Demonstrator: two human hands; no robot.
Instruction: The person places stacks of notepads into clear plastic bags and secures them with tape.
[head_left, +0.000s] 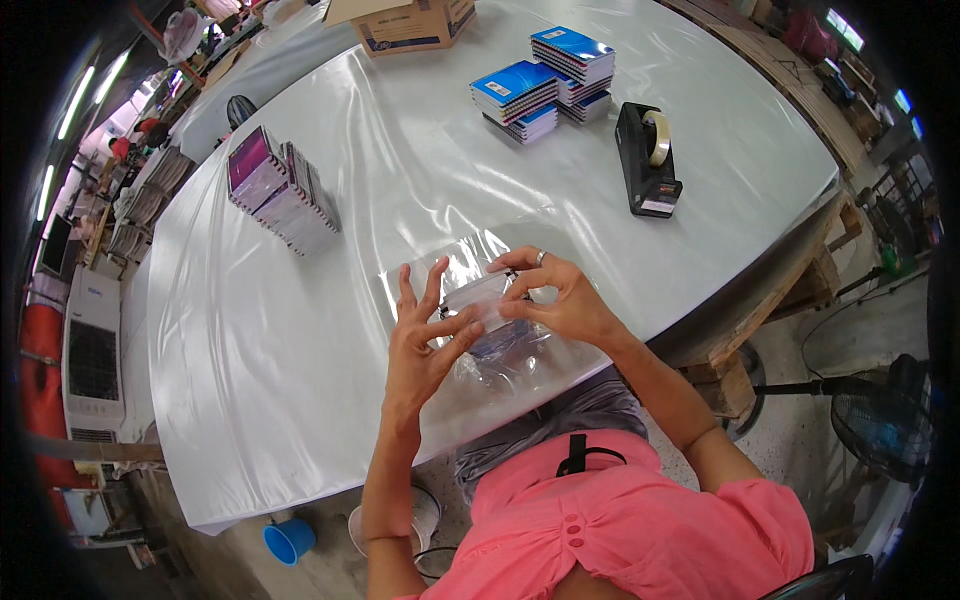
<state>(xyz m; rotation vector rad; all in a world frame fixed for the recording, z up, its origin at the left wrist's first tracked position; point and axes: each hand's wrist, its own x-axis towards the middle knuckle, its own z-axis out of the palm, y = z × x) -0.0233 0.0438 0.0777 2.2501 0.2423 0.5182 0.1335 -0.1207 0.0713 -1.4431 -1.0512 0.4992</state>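
Observation:
My left hand (pixel 425 340) and my right hand (pixel 555 295) both grip a clear plastic bag (pixel 490 345) near the table's front edge. Inside the bag sits a small stack of notebooks (pixel 478 300), dark blue with a pale top face. My left thumb and fingers pinch the pack's left side, with some fingers spread upward. My right fingers curl over its top right corner; one finger wears a ring. The bag's loose end lies crumpled on the white table (pixel 300 330).
A black tape dispenser (pixel 645 160) stands at the back right. Blue notebook stacks (pixel 545 85) lie behind it, purple-covered stacks (pixel 285 190) at the left, a cardboard box (pixel 410 25) at the far edge. A blue cup (pixel 288 540) and a fan (pixel 885 425) are on the floor.

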